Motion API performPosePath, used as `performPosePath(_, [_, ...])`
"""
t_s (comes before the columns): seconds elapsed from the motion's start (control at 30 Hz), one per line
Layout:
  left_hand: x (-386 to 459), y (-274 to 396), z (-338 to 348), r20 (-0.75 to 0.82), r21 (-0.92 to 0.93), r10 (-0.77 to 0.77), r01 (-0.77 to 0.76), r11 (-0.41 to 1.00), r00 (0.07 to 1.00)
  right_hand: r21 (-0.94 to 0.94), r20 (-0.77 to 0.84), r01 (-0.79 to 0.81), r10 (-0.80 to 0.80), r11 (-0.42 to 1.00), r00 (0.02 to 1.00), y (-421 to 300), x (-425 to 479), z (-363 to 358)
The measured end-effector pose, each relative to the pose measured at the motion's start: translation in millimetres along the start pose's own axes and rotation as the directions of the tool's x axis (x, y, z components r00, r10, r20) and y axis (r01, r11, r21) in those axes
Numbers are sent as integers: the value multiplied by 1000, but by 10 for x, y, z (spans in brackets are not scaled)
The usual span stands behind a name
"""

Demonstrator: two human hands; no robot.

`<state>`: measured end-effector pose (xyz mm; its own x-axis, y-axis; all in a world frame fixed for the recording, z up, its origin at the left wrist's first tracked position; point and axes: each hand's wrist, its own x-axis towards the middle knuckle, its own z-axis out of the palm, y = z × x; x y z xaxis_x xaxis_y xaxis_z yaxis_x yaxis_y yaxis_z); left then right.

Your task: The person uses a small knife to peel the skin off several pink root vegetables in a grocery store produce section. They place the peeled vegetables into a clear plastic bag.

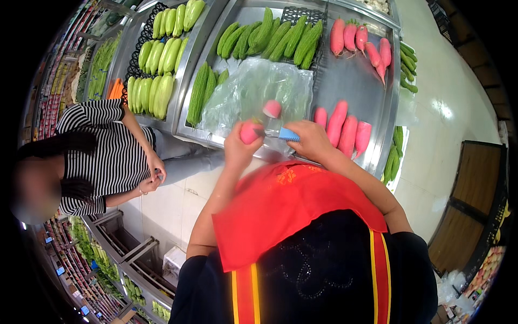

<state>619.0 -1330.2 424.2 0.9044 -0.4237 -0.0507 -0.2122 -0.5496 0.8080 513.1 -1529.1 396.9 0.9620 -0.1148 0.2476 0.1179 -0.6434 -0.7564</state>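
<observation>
My left hand (242, 146) holds a pink radish (251, 132) with a bit of green at its top. My right hand (311, 137) grips the blue handle of a knife (289, 134), whose blade meets the radish. Just beyond lies a cut radish piece (272, 109) with a pale face, over a clear plastic bag (251, 89) spread on the metal display tray. Several long radishes (337, 123) lie to the right of my right hand, and more radishes (361, 36) lie at the tray's far end.
Bitter melons (263, 38) line the tray behind the bag. Pale green gourds (156, 95) fill the bin (184, 69) to the left. A person in a striped shirt (109, 154) stands close at my left, hands together. The metal tray rim (382, 133) runs along the right.
</observation>
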Motion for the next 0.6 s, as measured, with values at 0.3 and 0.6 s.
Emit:
performPosePath(0.3, [-97, -142, 36, -6, -3, 6, -6, 1000, 1000, 37, 31, -73, 72, 997, 997, 18, -29, 64])
performPosePath(0.6, [-115, -19, 17, 165, -82, -41, 55, 995, 985, 68, 85, -124, 118, 990, 989, 66, -67, 59])
